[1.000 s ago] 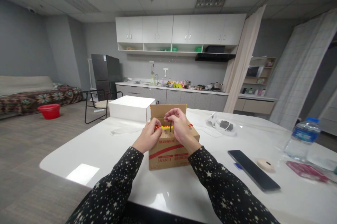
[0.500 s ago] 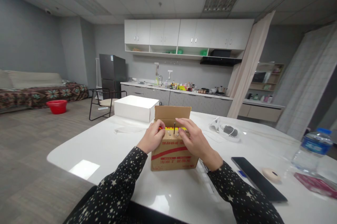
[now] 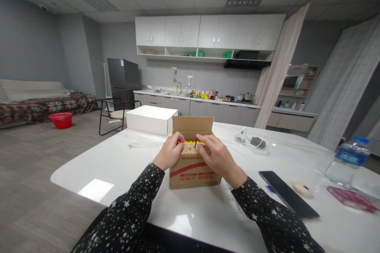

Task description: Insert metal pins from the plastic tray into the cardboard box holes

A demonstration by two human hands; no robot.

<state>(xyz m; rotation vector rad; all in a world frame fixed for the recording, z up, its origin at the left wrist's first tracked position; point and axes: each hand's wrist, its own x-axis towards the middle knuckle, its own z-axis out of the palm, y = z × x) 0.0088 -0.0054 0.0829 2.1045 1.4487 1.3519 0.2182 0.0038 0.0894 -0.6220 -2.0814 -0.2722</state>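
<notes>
A small brown cardboard box point(image 3: 192, 172) with red printing stands on the white table point(image 3: 124, 174), its far flap upright. A thin dark rod point(image 3: 195, 143) sticks up from the box's near top edge, beside a red and yellow strip. My left hand point(image 3: 170, 154) is curled on the box's left top edge, fingers pinched at the strip. My right hand point(image 3: 216, 155) rests on the right top edge, fingertips pressed together just right of the rod.
A white box point(image 3: 151, 119) stands behind the cardboard one. To the right lie a white device point(image 3: 252, 142), a black phone point(image 3: 287, 193), a roll of tape point(image 3: 302, 189), a water bottle point(image 3: 346, 160) and a pink packet point(image 3: 350, 198). A chair point(image 3: 114, 115) stands beyond the table.
My right hand has come down from above the rod to the box's right top edge. My left hand stays pinched at the strip. The view has shifted slightly.
</notes>
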